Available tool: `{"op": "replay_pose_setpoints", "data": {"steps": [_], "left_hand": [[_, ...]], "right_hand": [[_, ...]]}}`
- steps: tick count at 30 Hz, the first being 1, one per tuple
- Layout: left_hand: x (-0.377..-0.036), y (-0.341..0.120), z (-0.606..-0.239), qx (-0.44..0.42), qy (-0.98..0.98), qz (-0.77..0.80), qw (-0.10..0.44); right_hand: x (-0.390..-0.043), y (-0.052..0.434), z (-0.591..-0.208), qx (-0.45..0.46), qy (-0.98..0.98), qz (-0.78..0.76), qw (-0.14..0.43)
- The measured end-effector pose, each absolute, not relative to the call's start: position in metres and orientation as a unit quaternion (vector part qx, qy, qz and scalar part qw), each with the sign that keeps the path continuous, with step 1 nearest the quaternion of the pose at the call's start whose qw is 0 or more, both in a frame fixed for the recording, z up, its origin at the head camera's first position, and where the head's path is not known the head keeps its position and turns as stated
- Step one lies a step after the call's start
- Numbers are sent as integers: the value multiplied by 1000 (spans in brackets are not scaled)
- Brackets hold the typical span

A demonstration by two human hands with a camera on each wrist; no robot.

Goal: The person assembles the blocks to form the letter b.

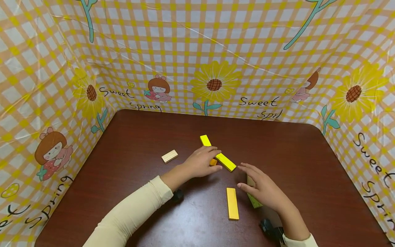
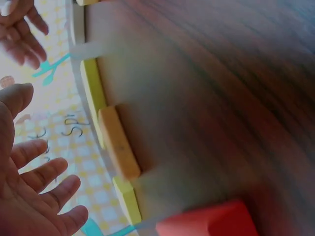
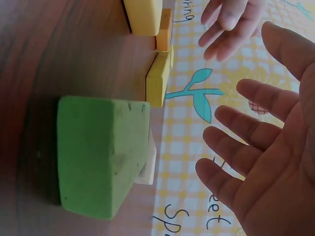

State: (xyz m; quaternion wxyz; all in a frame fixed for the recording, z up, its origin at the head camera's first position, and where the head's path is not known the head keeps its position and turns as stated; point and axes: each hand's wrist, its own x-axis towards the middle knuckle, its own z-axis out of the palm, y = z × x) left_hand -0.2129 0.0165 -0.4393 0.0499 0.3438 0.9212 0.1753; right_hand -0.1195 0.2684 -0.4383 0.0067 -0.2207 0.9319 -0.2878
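Left hand, fingers relaxed, rests over long yellow block bridging orange block mid-surface. Right hand open, hovering above green block. Second yellow block and natural wood block unplaced.

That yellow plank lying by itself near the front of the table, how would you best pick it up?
Probably pinch the yellow plank across its two long edges near the middle, coming straight down from above. It lies flat on the table, thin and narrow, with bare wood on both sides. The right hand hovers open beside it.
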Motion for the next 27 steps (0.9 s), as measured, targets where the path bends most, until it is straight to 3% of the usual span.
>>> {"op": "replay_pose_setpoints", "data": {"steps": [7, 18, 27], "left_hand": [[-215, 33, -451, 338, 932, 123, 35], [-217, 41, -461, 340, 933, 115, 32], [-219, 44, -469, 335, 937, 96, 27]], "right_hand": [[-112, 267, -440, -244, 927, -287, -2], [-102, 260, -445, -248, 924, -286, 61], [-96, 258, -453, -268, 912, -299, 82]]}}
